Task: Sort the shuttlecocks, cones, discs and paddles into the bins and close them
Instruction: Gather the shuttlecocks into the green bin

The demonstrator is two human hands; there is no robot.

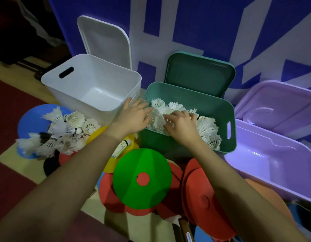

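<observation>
Both hands, left hand (133,117) and right hand (182,127), fingers spread, pressed shuttlecocks (208,131) into green bin (186,145); next likely the left-side shuttlecock pile (64,131).

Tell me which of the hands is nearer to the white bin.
Left. The left hand is right beside the white bin's front corner; the right hand is farther away, over the green bin.

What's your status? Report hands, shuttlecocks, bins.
Left hand and right hand open over shuttlecocks in green bin. Loose shuttlecock pile still unsorted. White bin, purple bin empty, lids open.
</observation>
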